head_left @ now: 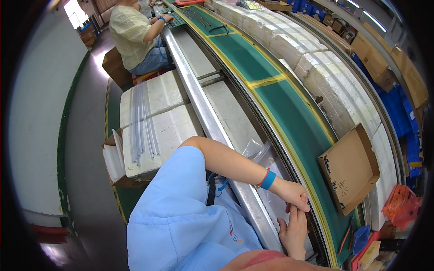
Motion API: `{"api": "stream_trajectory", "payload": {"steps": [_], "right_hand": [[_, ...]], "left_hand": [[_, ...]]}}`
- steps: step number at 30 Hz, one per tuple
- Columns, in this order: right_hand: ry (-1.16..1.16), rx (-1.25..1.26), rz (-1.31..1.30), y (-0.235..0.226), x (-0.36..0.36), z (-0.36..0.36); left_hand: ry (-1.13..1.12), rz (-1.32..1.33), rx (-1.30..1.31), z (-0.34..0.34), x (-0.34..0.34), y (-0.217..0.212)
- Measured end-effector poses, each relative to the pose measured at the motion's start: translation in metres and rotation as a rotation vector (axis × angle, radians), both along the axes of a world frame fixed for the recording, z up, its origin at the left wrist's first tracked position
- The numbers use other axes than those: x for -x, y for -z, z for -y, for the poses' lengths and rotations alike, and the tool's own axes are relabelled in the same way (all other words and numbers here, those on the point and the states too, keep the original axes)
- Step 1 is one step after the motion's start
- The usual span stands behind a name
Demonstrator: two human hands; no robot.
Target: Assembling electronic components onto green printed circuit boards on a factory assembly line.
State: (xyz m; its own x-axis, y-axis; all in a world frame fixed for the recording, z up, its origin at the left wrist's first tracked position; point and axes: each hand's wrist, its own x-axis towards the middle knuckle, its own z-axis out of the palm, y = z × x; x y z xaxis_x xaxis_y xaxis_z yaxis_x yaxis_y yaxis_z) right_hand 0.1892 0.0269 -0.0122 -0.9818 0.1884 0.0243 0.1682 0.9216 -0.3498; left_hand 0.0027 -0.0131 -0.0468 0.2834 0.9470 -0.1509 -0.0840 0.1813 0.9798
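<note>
My left hand [290, 193] is closed, its fingers curled together beside the green conveyor belt [294, 106]. A blue wristband [268, 179] is around that wrist. Just below it, my right hand [296, 232] has its thumb apart and its fingers stretched up against the left hand. Their tips are partly hidden there, and anything small between the hands cannot be made out. Under the left forearm, clear plastic bags [266, 156] lie between the metal rail [199, 97] and the belt's edge.
Clear tubes [143, 122] rest on white foam blocks [169, 128] to the left. An open cardboard box [350, 169] leans at the belt's right edge, near pliers [346, 235] and an orange bag [401, 205]. Farther up the line sits a co-worker [135, 36].
</note>
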Motion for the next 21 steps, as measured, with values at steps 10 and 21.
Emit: {"api": "stream_trajectory", "payload": {"steps": [10,21], "right_hand": [[0.022,0.017,0.081,-0.003,0.001,0.000],[0.010,-0.006,0.031,-0.002,0.001,0.001]], "left_hand": [[0.009,-0.021,0.008,-0.004,0.000,0.009],[-0.008,-0.069,0.017,-0.003,0.000,0.006]]}}
